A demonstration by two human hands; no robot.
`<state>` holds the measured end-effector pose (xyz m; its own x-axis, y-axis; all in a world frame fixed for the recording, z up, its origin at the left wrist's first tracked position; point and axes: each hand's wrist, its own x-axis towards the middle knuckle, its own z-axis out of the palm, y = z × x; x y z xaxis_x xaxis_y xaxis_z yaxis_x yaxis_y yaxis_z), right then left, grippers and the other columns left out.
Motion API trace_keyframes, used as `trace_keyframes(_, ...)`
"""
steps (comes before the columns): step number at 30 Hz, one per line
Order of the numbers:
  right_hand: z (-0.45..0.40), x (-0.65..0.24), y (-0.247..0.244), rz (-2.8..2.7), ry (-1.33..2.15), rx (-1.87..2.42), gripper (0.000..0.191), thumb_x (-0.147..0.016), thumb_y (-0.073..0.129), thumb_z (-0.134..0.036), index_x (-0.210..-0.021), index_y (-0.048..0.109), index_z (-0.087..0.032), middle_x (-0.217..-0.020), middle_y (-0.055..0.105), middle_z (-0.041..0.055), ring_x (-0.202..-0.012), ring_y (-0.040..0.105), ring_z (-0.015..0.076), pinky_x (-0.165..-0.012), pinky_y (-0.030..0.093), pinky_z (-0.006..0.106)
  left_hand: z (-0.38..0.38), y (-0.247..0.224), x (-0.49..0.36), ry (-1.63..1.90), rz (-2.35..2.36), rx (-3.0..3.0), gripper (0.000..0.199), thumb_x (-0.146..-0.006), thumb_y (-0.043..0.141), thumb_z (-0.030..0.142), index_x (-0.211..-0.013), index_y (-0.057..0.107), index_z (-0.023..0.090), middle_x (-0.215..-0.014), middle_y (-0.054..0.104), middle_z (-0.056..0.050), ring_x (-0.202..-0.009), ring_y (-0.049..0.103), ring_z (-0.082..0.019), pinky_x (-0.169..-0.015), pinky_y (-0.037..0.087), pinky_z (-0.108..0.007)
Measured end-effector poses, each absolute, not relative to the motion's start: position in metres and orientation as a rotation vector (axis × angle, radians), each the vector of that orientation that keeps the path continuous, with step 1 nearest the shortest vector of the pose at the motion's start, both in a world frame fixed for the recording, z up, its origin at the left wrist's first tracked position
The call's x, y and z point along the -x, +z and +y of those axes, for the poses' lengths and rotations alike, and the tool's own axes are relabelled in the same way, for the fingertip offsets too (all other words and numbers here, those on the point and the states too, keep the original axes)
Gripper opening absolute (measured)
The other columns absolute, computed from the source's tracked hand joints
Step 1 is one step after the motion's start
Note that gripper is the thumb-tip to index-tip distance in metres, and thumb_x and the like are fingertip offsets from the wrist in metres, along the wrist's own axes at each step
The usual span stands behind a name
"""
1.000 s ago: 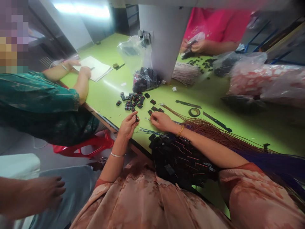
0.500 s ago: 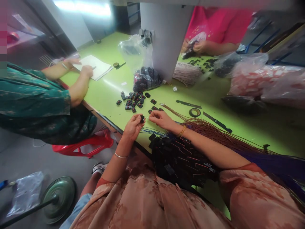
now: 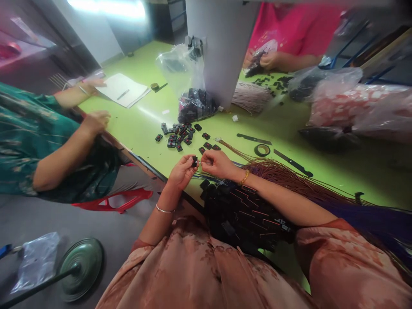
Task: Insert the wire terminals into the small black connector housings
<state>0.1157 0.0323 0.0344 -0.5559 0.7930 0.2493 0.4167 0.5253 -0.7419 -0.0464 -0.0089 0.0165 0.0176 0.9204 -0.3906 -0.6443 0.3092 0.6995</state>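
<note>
Between the thumb and fingers of my left hand point(image 3: 182, 172) is a small black connector point(image 3: 194, 162), held above the table's near edge. Right beside it, my right hand point(image 3: 216, 164) is closed in a pinch; what its fingertips hold is too small to make out. Loose black connectors with red marks point(image 3: 180, 135) lie in a pile beyond my hands. Brown wires point(image 3: 234, 150) run rightward from near my right hand. A heap of black connectors with wires point(image 3: 241, 210) lies below my right forearm.
Behind the pile, a plastic bag of black parts point(image 3: 197, 105) leans by a grey pillar point(image 3: 222, 51). Black tape point(image 3: 262, 150) and two blades point(image 3: 292, 163) lie at right. One person sits left near a notebook point(image 3: 124, 89); another, in pink, works across the table.
My two hands have come closer together at the connector. The person at left has drawn a hand back from the notebook, and a pen now lies on it.
</note>
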Motion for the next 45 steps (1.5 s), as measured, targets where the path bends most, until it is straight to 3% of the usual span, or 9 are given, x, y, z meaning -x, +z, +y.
trace_keyframes(24,0.032,-0.116,0.034,-2.315,0.838,1.017,0.013,-0.078,0.051,-0.019,-0.068,0.059,-0.015,-0.062,0.057,0.0004,-0.057,0.043,0.0100,-0.056,0.028,0.023,-0.014,0.005,0.024,1.415,1.130,-0.419,0.031,-0.064,0.079,0.023,-0.081,0.055,0.014,-0.071,0.062,0.002,-0.064,0.061,-0.007,-0.062,0.049,-0.020)
trace_keyframes(30,0.028,-0.116,0.035,-2.469,0.685,1.030,0.013,-0.078,0.054,-0.020,-0.065,0.057,-0.016,-0.062,0.059,0.0025,-0.057,0.043,0.0120,-0.056,0.026,0.026,-0.022,0.002,0.020,1.448,1.169,-0.507,0.037,-0.060,0.081,0.027,-0.082,0.055,0.014,-0.067,0.063,0.002,-0.062,0.061,-0.008,-0.060,0.049,-0.021)
trace_keyframes(35,0.042,-0.135,0.036,-2.275,0.559,1.315,0.019,-0.086,0.045,-0.021,-0.081,0.062,-0.016,-0.076,0.065,0.0052,-0.065,0.051,0.0144,-0.060,0.030,0.026,-0.021,0.003,0.028,1.341,1.184,-0.606,0.037,-0.061,0.081,0.029,-0.085,0.057,0.014,-0.068,0.064,0.000,-0.061,0.062,-0.010,-0.056,0.049,-0.022)
trace_keyframes(39,0.054,-0.150,0.025,-2.376,0.420,1.579,0.014,-0.082,0.053,-0.025,-0.085,0.064,-0.017,-0.087,0.066,0.0099,-0.074,0.055,0.0196,-0.060,0.030,0.028,-0.017,0.004,0.033,1.287,1.171,-0.637,0.035,-0.062,0.080,0.029,-0.084,0.058,0.014,-0.068,0.064,0.000,-0.062,0.062,-0.010,-0.056,0.049,-0.021)
trace_keyframes(45,0.052,-0.151,0.019,-2.508,0.365,1.612,0.017,-0.087,0.047,-0.021,-0.089,0.064,-0.017,-0.092,0.067,0.0122,-0.078,0.058,0.0216,-0.061,0.031,0.030,-0.016,0.006,0.028,1.248,1.142,-0.668,0.034,-0.063,0.079,0.029,-0.086,0.059,0.013,-0.070,0.064,-0.002,-0.064,0.062,-0.011,-0.057,0.049,-0.021)
